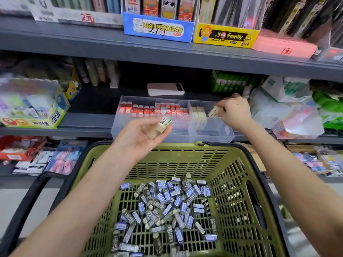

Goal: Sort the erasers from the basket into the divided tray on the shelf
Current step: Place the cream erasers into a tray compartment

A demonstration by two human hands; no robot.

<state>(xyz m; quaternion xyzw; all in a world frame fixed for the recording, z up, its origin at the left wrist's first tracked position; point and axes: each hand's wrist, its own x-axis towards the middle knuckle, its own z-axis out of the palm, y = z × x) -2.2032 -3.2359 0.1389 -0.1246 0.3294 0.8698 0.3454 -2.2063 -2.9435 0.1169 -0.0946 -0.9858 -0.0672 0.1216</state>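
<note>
In the middle of the frame the left hand [146,135] is turned palm up, its fingers curled round a small clutch of cream erasers [161,126], the top one showing a white printed label. To the right, the right hand [234,110] pinches a single cream eraser [214,111] between thumb and fingertips, over the right-hand compartment of the clear divided tray [213,134]. That compartment already holds a short row of cream erasers [199,115]; the left and middle compartments hold red-sleeved erasers [137,110]. The tray sits on the grey shelf [89,119], with a white slab-shaped device [165,89] behind it. Across the lower frame, the green basket [185,156] holds a loose heap of blue- and grey-sleeved erasers [167,206].
</note>
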